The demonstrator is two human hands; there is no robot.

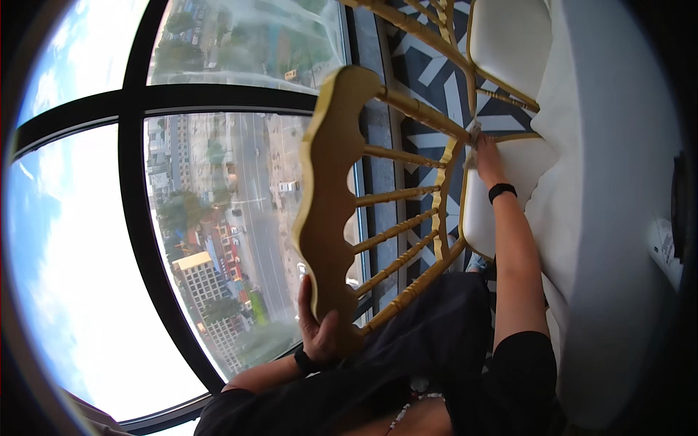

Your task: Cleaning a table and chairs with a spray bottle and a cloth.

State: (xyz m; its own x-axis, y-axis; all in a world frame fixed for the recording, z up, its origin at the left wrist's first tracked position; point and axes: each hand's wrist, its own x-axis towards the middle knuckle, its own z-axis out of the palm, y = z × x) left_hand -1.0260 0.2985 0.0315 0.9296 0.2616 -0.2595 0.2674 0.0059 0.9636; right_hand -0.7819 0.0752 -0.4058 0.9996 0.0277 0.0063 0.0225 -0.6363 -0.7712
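A gold-painted chair with a scalloped top rail and turned spindles stands in front of me. My left hand grips the near end of that top rail, thumb on one face and fingers round the edge. Farther off, my right hand holds a pale crumpled cloth against the far back post, close to where it meets the seat. The white padded seat lies below and beside my right hand. Its right side is partly covered by a white tablecloth.
A second gold chair with a white seat pad stands beyond. At left rises a tall window with black frames, overlooking a street far below. Patterned dark and white floor tiles show between the window sill and the chairs.
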